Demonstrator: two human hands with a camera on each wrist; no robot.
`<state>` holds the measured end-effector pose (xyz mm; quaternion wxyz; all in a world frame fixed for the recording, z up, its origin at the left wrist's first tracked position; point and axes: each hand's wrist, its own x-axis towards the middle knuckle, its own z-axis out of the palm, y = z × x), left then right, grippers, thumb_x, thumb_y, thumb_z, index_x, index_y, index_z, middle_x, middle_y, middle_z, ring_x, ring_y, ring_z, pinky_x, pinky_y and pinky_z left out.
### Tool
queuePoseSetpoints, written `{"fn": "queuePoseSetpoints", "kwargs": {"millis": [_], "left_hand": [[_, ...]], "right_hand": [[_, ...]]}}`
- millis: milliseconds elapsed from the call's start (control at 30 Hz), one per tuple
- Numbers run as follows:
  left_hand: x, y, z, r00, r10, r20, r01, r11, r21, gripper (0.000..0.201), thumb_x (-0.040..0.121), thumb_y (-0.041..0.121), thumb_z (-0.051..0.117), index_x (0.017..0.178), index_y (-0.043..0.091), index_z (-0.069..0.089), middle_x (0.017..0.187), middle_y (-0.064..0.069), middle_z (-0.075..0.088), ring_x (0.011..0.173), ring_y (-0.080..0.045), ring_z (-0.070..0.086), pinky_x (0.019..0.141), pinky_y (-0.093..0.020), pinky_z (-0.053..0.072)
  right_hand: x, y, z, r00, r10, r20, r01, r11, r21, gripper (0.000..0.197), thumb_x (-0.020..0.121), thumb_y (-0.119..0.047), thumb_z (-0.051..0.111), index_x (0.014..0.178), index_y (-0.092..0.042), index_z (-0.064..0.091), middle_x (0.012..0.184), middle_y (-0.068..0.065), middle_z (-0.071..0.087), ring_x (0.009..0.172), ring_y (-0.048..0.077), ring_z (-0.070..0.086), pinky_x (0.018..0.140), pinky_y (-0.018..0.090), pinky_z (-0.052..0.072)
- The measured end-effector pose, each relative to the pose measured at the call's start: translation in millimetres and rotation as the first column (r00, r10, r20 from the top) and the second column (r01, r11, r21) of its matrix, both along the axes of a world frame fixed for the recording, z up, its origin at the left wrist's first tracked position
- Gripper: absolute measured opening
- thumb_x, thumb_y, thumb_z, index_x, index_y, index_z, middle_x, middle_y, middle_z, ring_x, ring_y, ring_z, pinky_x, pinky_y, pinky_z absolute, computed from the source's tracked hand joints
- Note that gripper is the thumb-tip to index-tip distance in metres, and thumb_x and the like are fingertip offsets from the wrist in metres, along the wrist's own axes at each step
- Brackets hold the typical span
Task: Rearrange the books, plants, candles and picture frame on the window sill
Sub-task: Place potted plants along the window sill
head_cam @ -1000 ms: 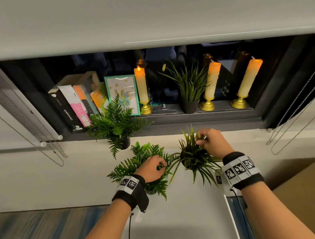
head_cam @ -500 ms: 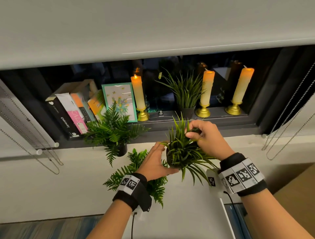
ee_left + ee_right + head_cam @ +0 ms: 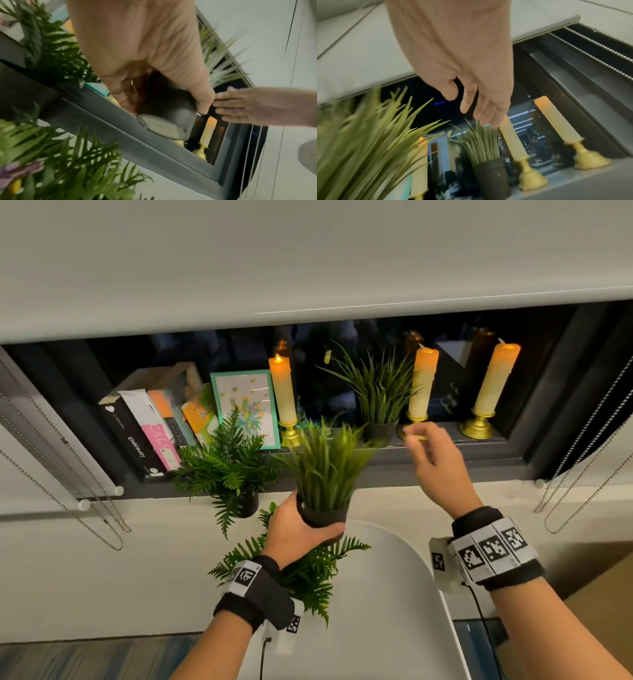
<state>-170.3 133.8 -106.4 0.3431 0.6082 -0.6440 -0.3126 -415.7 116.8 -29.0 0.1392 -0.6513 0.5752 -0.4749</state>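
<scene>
My left hand (image 3: 301, 534) grips the black pot of a grass plant (image 3: 325, 470), held in the air in front of the dark window sill (image 3: 445, 455); the pot's base (image 3: 163, 127) shows in the left wrist view. My right hand (image 3: 423, 445) is empty, fingers straight, reaching toward the middle candle (image 3: 423, 385) and the second grass plant (image 3: 376, 392) on the sill. Also on the sill stand the books (image 3: 150, 426), a teal picture frame (image 3: 245, 405), a left candle (image 3: 283, 395), a right candle (image 3: 496, 381) and a fern (image 3: 226, 467). Another fern (image 3: 308, 573) sits below my left wrist.
A white rounded table (image 3: 376, 611) lies under my hands. The lowered blind (image 3: 308, 261) hangs low over the sill. Bead chains (image 3: 582, 467) dangle at the right and bead chains (image 3: 51, 474) at the left.
My left hand took the grass plant's pot and lifted it toward the sill. My right hand let go of its leaves and moved up and right toward the middle candle.
</scene>
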Motion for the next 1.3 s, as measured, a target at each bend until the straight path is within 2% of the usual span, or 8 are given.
{"fn": "queuePoseSetpoints", "kwargs": {"millis": [300, 433, 567, 700, 900, 1000, 1133, 1300], "left_hand": [[2, 4, 24, 0.998, 0.031, -0.062, -0.033, 0.999, -0.024, 0.091, 0.068, 0.04, 0.083, 0.141, 0.02, 0.032, 0.094, 0.036, 0.032, 0.108, -0.003, 0.043, 0.09, -0.02, 0.036], [7, 2, 25, 0.999, 0.021, -0.043, -0.022, 1.0, -0.018, 0.085, 0.066, 0.046, 0.084, 0.133, 0.029, 0.035, 0.098, 0.033, 0.041, 0.113, -0.005, 0.049, 0.09, -0.02, 0.037], [5, -4, 18, 1.0, -0.007, 0.016, 0.006, 1.0, 0.023, 0.08, 0.056, 0.064, 0.081, 0.118, 0.036, 0.04, 0.109, 0.019, 0.062, 0.105, -0.006, 0.061, 0.092, -0.034, 0.053], [-3, -11, 10, 0.993, -0.054, 0.104, 0.051, 0.998, 0.034, 0.079, 0.054, 0.061, 0.078, 0.117, 0.037, 0.037, 0.106, 0.009, 0.068, 0.099, -0.014, 0.065, 0.082, -0.041, 0.057], [-20, -27, -4, 0.979, -0.175, 0.108, 0.17, 0.984, 0.052, 0.077, 0.062, 0.052, 0.081, 0.125, 0.041, 0.037, 0.105, 0.017, 0.064, 0.097, -0.002, 0.062, 0.082, -0.03, 0.055], [-25, -33, -20, 0.965, -0.218, 0.146, 0.21, 0.975, 0.064, 0.067, 0.076, 0.04, 0.077, 0.131, 0.038, 0.039, 0.109, 0.016, 0.058, 0.1, -0.002, 0.057, 0.085, -0.03, 0.053], [-31, -39, -43, 0.946, -0.26, 0.192, 0.25, 0.965, 0.079, 0.031, 0.086, 0.023, 0.069, 0.112, 0.03, 0.055, 0.111, 0.015, 0.055, 0.101, -0.004, 0.058, 0.087, -0.03, 0.053], [-49, -45, -59, 0.935, -0.301, 0.186, 0.294, 0.954, 0.066, 0.024, 0.087, 0.016, 0.065, 0.094, 0.037, 0.057, 0.105, 0.017, 0.055, 0.094, 0.0, 0.057, 0.082, -0.023, 0.051]], "right_hand": [[62, 7, -41, 0.896, 0.429, 0.115, -0.436, 0.798, 0.417, 0.046, 0.088, -0.024, 0.065, 0.126, -0.024, 0.039, 0.122, 0.001, 0.052, 0.103, 0.016, 0.062, 0.088, 0.03, 0.053], [70, 3, -43, 0.815, 0.421, 0.399, -0.574, 0.683, 0.452, 0.059, 0.087, -0.007, 0.063, 0.135, -0.026, 0.035, 0.132, 0.005, 0.051, 0.103, 0.018, 0.064, 0.074, 0.023, 0.055], [77, -2, -40, 0.775, 0.387, 0.5, -0.615, 0.642, 0.457, 0.069, 0.083, -0.002, 0.064, 0.137, -0.03, 0.033, 0.126, -0.004, 0.057, 0.106, 0.015, 0.061, 0.079, 0.028, 0.055], [85, -10, -54, 0.877, 0.309, 0.368, -0.459, 0.763, 0.455, 0.087, 0.061, -0.031, 0.086, 0.13, -0.027, 0.033, 0.118, -0.01, 0.06, 0.111, 0.007, 0.058, 0.099, 0.034, 0.048], [67, -15, -69, 0.958, 0.101, 0.268, -0.214, 0.874, 0.436, 0.079, 0.052, -0.035, 0.088, 0.118, -0.025, 0.046, 0.1, -0.015, 0.062, 0.096, 0.004, 0.06, 0.081, 0.017, 0.048], [37, -23, -81, 0.973, -0.039, 0.227, -0.063, 0.903, 0.425, 0.078, 0.053, -0.032, 0.088, 0.118, -0.022, 0.046, 0.1, -0.012, 0.058, 0.093, 0.007, 0.056, 0.081, 0.021, 0.047], [-21, -40, -97, 0.925, -0.279, 0.259, 0.149, 0.891, 0.428, 0.075, 0.051, -0.016, 0.088, 0.114, -0.02, 0.048, 0.105, 0.0, 0.062, 0.096, 0.019, 0.059, 0.084, 0.031, 0.05], [-87, -63, -108, 0.821, -0.502, 0.27, 0.373, 0.832, 0.412, 0.073, 0.051, -0.009, 0.088, 0.112, -0.016, 0.049, 0.101, 0.003, 0.063, 0.089, 0.023, 0.062, 0.081, 0.034, 0.055]]}}
